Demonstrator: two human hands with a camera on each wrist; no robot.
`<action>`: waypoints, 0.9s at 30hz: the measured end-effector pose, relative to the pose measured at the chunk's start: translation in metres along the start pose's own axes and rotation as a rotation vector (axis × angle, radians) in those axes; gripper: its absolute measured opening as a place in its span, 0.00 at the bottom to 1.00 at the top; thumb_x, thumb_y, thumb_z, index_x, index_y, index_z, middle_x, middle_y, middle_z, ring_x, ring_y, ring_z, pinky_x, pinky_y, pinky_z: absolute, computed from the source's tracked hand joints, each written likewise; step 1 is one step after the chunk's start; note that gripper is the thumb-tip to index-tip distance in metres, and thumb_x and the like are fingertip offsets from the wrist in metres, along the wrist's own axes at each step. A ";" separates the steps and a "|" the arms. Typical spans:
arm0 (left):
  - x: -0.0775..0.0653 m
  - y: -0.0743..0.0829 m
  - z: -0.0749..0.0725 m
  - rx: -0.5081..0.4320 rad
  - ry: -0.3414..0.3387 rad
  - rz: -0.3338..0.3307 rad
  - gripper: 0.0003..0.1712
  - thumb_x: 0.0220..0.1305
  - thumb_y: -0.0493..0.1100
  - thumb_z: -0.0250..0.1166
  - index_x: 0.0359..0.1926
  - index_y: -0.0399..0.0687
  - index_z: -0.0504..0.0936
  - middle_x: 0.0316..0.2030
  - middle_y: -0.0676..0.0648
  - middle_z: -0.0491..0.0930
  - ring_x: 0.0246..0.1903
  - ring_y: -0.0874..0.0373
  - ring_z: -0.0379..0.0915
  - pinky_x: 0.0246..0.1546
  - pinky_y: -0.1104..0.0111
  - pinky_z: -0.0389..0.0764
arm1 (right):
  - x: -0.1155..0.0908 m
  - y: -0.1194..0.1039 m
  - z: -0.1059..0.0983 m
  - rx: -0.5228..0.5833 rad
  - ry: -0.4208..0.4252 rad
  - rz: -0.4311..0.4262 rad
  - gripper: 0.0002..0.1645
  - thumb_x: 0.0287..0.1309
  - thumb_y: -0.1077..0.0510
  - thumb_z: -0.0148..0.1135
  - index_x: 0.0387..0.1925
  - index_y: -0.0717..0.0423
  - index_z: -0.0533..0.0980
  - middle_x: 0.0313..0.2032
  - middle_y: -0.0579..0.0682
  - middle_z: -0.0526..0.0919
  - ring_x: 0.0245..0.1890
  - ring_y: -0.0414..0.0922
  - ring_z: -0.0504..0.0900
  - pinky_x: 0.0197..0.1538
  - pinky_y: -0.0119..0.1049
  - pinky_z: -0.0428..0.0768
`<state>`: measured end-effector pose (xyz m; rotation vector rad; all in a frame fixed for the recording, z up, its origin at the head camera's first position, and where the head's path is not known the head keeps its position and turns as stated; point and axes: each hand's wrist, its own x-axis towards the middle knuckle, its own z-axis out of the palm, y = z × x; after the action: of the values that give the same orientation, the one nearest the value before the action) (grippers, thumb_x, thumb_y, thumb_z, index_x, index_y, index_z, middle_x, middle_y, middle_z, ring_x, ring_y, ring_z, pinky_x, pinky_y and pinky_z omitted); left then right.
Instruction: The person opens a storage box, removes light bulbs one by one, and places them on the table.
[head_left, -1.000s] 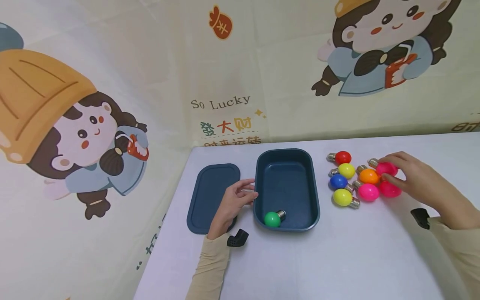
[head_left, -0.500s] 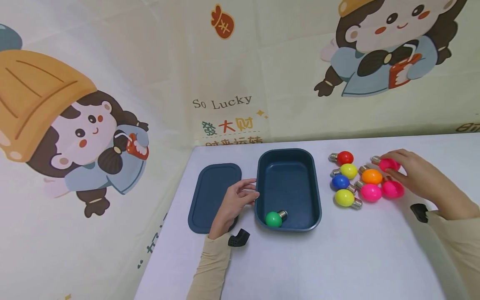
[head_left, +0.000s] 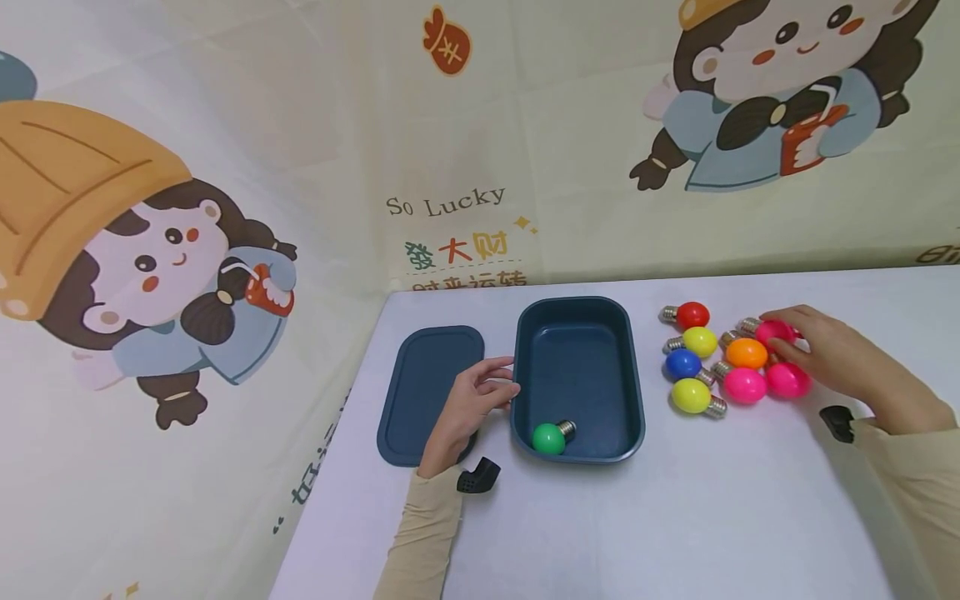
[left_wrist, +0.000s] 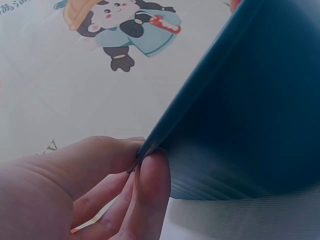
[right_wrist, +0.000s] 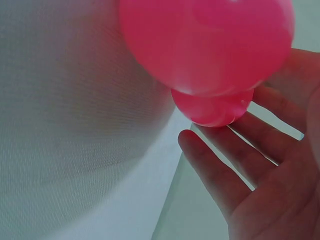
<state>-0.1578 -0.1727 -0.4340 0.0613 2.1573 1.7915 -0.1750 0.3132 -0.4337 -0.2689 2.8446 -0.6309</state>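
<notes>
My left hand (head_left: 472, 408) pinches the left rim of a dark blue rectangular box (head_left: 636, 392) between thumb and fingers; the left wrist view shows the rim of the box (left_wrist: 200, 75) between them. Inside the box, near its front left corner, lies a green light bulb (head_left: 548, 439). On the right, my right hand (head_left: 840, 354) holds a pink light bulb (head_left: 774, 332) at the back of a group of bulbs, thumb in front and fingers behind. Another pink bulb (head_left: 788, 381) lies just below that hand and looms large in the right wrist view.
Left of the box lies a dark blue lid (head_left: 420, 375), partly under my left hand. The other bulbs are a red one (head_left: 692, 315), two yellow ones, a blue one (head_left: 683, 364), an orange one (head_left: 746, 353) and a pink one (head_left: 745, 386). A printed cloth hangs behind the table.
My right hand's thumb has closed in on the rearmost pink bulb, which has shifted slightly in the group. The left hand and the box stay put.
</notes>
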 end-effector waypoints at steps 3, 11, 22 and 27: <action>-0.001 -0.001 0.000 0.010 0.008 0.007 0.30 0.63 0.40 0.70 0.65 0.49 0.75 0.53 0.39 0.78 0.39 0.59 0.80 0.45 0.58 0.85 | 0.000 0.001 0.000 0.004 -0.009 0.007 0.36 0.65 0.52 0.63 0.64 0.72 0.62 0.58 0.77 0.64 0.58 0.74 0.62 0.55 0.71 0.69; -0.002 0.003 0.001 0.016 -0.006 -0.006 0.30 0.63 0.37 0.69 0.66 0.44 0.73 0.53 0.38 0.78 0.39 0.60 0.80 0.45 0.60 0.85 | 0.000 0.006 0.001 0.016 -0.019 0.021 0.40 0.66 0.48 0.61 0.66 0.72 0.60 0.59 0.77 0.61 0.59 0.74 0.59 0.56 0.72 0.68; -0.017 0.028 0.006 0.024 -0.021 0.015 0.29 0.64 0.36 0.67 0.66 0.39 0.72 0.53 0.36 0.77 0.40 0.60 0.80 0.47 0.58 0.84 | -0.009 0.009 0.009 0.020 0.097 -0.016 0.37 0.64 0.56 0.63 0.65 0.73 0.60 0.62 0.77 0.57 0.60 0.72 0.57 0.55 0.73 0.67; -0.017 0.027 0.005 0.024 -0.022 0.006 0.30 0.64 0.36 0.67 0.66 0.40 0.72 0.53 0.37 0.77 0.40 0.60 0.80 0.48 0.56 0.84 | -0.015 0.005 0.012 0.002 0.196 -0.045 0.34 0.61 0.62 0.64 0.62 0.74 0.63 0.61 0.75 0.59 0.60 0.71 0.58 0.53 0.74 0.67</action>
<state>-0.1452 -0.1664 -0.4052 0.0934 2.1654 1.7604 -0.1585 0.3165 -0.4444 -0.2867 3.0318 -0.7048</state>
